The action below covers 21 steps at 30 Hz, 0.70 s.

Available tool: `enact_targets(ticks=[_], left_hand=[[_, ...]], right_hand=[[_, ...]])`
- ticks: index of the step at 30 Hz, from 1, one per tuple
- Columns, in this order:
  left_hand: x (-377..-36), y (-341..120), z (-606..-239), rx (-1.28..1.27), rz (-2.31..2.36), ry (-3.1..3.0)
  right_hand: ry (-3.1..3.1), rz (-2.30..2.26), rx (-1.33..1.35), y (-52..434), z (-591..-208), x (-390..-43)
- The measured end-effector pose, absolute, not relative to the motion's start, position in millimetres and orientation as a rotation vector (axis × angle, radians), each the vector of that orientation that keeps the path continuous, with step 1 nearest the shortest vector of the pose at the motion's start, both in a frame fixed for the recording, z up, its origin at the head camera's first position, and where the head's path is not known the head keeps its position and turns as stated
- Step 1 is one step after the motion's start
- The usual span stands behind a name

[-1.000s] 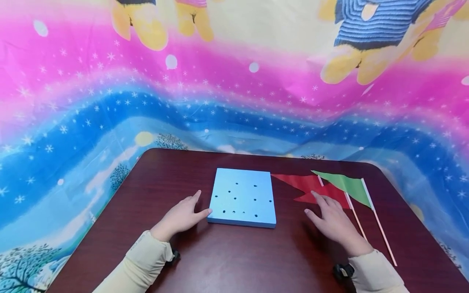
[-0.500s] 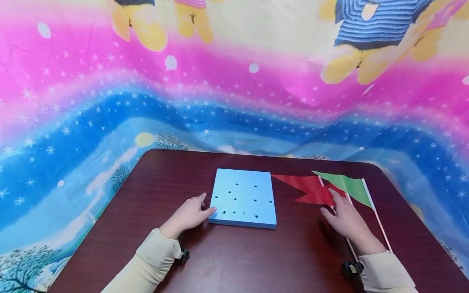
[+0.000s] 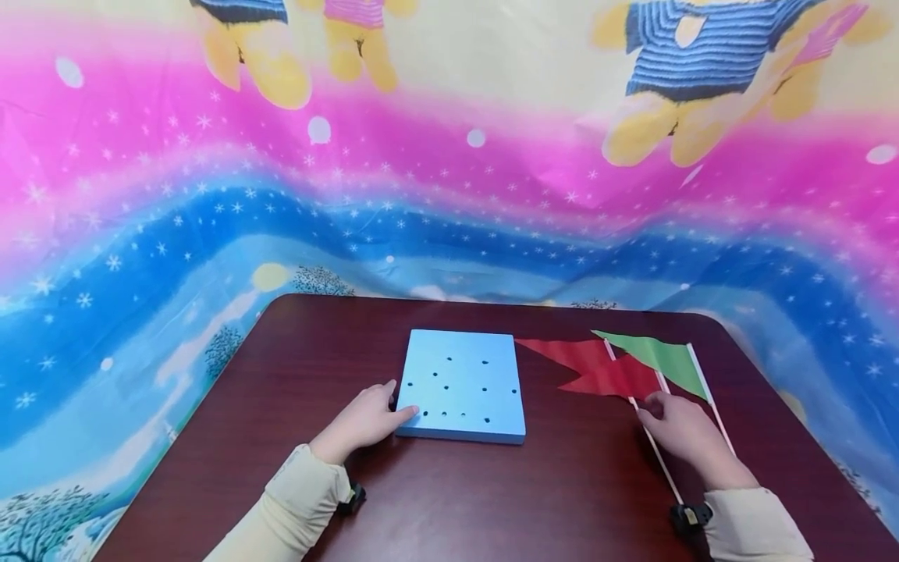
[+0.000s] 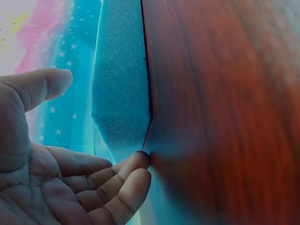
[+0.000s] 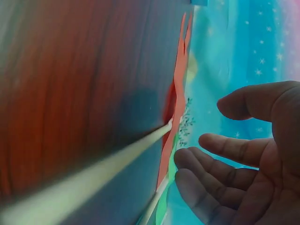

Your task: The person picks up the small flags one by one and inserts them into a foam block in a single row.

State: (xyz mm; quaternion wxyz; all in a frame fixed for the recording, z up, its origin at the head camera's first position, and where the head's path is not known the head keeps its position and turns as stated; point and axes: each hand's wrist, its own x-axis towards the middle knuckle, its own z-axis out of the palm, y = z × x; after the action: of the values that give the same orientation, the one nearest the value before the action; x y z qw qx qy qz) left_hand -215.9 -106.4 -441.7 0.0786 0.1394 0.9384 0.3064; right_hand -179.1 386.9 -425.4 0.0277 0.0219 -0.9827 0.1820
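Observation:
A light blue square foam board (image 3: 463, 382), pierced by several small holes, lies flat on the table. My left hand (image 3: 361, 421) is at its left side: in the head view the thumb lies over the near left corner, while in the left wrist view thumb and fingers stand apart, fingertips close to the foam board's edge. Over the flag sticks hovers my right hand (image 3: 688, 437), thumb and fingers spread with nothing between them in the right wrist view. Red paper flags (image 3: 618, 378) overlap below a green flag (image 3: 656, 355). The hand hides part of the sticks.
The dark red-brown table (image 3: 449, 499) has rounded far corners. Behind it hangs a patterned cloth backdrop (image 3: 421, 195) in pink and blue, reaching the far edge. A thin flag stick (image 3: 660, 457) runs toward the near side, close to the right wrist.
My right hand has moved right and lower, from over the red flags to over the sticks. My left hand has come slightly right, to the foam board's corner. The head view tilted up a little.

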Motion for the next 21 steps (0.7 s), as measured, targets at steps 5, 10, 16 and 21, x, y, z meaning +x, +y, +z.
enact_targets(ticks=[5,10,16,21], left_hand=[[-217,-103,-441,0.395,0.928,2.787],[-217,-102,-444,0.397,0.955,2.765],[-219,-100,-447,0.436,0.951,2.773],[-222,-101,-446,0.481,0.931,2.772]], right_hand=[[-3.081,0.554,0.058,396,-429,-180],[-3.119,0.538,0.038,400,-434,-180],[-3.132,0.558,0.033,403,-435,-182],[-3.160,0.579,0.022,404,-436,-181]])
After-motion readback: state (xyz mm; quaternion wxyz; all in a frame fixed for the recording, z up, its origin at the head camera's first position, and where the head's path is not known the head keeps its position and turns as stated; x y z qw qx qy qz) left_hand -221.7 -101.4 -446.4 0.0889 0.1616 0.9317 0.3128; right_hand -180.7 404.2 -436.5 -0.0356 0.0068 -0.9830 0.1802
